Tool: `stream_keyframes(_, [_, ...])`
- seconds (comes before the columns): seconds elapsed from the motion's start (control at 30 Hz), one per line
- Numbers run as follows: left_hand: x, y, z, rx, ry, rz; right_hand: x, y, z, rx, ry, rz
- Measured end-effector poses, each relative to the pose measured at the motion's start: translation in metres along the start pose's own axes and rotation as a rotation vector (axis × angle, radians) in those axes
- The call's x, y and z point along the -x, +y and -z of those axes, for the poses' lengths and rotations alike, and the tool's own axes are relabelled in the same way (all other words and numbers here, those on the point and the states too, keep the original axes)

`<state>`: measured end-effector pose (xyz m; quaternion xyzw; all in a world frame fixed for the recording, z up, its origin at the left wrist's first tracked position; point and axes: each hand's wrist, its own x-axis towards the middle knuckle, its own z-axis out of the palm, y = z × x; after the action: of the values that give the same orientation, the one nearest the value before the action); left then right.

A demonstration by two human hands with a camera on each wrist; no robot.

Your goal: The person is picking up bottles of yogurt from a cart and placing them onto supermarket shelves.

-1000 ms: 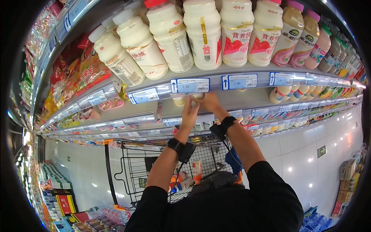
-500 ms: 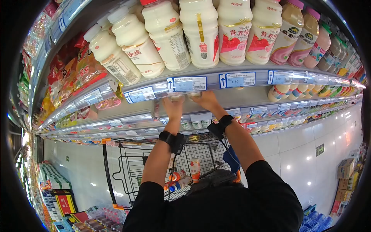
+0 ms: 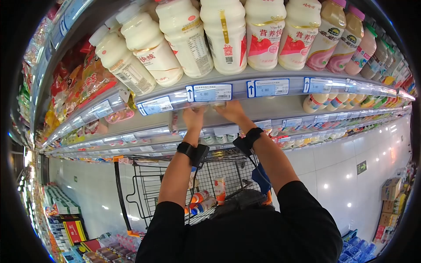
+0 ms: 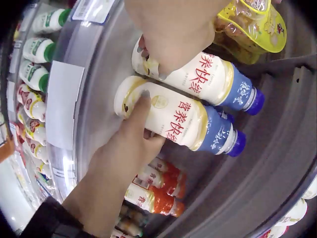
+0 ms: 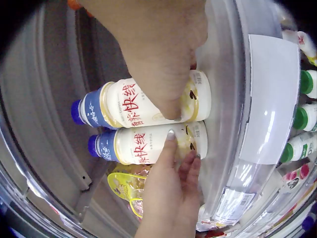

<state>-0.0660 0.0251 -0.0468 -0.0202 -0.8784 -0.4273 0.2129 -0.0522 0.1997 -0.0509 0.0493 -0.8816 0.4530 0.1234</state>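
Two white drink bottles with blue collars and blue caps stand upright, close side by side, on the shelf. My left hand (image 3: 193, 117) grips the left bottle (image 4: 203, 74), its thumb on the front label in the right wrist view. Around the right bottle (image 4: 166, 114) is my right hand (image 3: 232, 111), with its thumb across the label in the left wrist view. In the head view the upper shelf's edge hides most of both bottles and my fingertips.
Large milk-drink bottles (image 3: 223, 39) line the shelf above, behind price tags (image 3: 209, 93). Orange-collared bottles (image 4: 143, 196) and a yellow package (image 4: 257, 25) share the hands' shelf. Below stands a wire shopping cart (image 3: 151, 179) with several bottles in it.
My left hand has moved left, away from the right hand, and now grips the left bottle. The right hand stays near the same spot under the upper shelf.
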Motion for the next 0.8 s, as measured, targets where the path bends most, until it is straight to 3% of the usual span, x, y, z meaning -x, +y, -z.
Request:
stream_keyframes(0.33, [0.001,0.012,0.006,-0.027,0.0,-0.015,-0.009,0.005,-0.003,0.084,0.002,0.025])
stream_keyframes(0.63, [-0.001,-0.013,-0.004,-0.084,0.016,-0.079,-0.007,0.012,-0.012,0.045,0.017,0.027])
stream_keyframes(0.8, [0.0,-0.009,-0.003,-0.054,0.019,-0.083,-0.009,0.012,-0.011,0.086,-0.066,-0.041])
